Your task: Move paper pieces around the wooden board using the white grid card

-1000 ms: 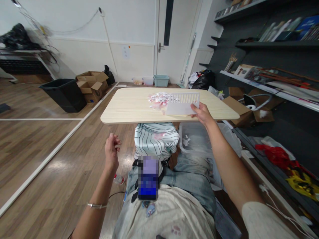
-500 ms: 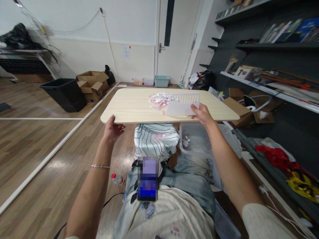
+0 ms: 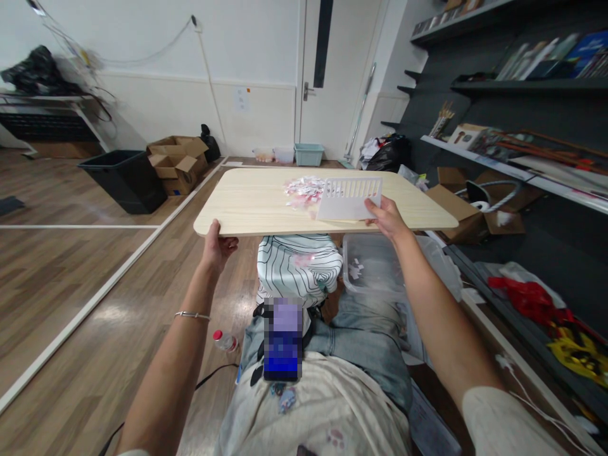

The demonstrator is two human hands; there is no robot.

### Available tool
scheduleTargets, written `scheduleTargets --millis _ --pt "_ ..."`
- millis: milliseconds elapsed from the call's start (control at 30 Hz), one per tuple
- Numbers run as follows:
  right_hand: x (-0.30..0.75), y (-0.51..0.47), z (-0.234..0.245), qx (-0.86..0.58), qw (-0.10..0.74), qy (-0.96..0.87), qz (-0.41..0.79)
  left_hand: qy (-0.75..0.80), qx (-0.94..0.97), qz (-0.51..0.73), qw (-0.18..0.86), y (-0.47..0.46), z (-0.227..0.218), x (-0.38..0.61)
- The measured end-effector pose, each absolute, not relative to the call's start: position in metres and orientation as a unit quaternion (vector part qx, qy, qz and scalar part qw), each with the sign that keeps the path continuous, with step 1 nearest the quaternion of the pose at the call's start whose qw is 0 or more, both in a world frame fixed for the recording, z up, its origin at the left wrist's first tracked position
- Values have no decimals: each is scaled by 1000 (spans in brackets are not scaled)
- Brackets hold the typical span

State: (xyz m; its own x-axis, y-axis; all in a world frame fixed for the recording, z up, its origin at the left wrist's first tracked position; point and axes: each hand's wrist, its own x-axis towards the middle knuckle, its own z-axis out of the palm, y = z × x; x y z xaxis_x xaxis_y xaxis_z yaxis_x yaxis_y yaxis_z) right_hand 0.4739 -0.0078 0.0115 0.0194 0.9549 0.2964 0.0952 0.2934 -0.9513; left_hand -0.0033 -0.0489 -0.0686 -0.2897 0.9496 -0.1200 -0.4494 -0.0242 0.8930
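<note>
A pale wood-grain tabletop point(image 3: 251, 202) lies across the view ahead of me. My left hand point(image 3: 218, 247) is closed on its near left edge, thumb on top and fingers curled below the rim. In my right hand point(image 3: 387, 218) is a flat white slotted panel point(image 3: 344, 206), pinched at its right side, the thumb on its face. It leans over the wood with its row of slots at the far end. Beside it, partly behind the slots, lies a pile of small white and pink paper scraps point(image 3: 304, 190).
Under the tabletop are a patterned cloth-covered seat point(image 3: 297, 266) and a clear plastic bin point(image 3: 375, 266) with a few scraps. A red-capped bottle point(image 3: 225, 341) is on the floor. A black bin point(image 3: 126, 183) and cardboard boxes point(image 3: 178, 161) stand left; shelves point(image 3: 522, 104) line the right.
</note>
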Motion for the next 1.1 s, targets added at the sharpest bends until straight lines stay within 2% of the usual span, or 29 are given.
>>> scheduleTargets --millis 433,1100 --pt "473 -7 12 -444 555 -587 387 458 276 684 497 -53 -66 8" --pt "473 -6 11 -446 556 -586 384 454 300 663 514 -49 -72 -2"
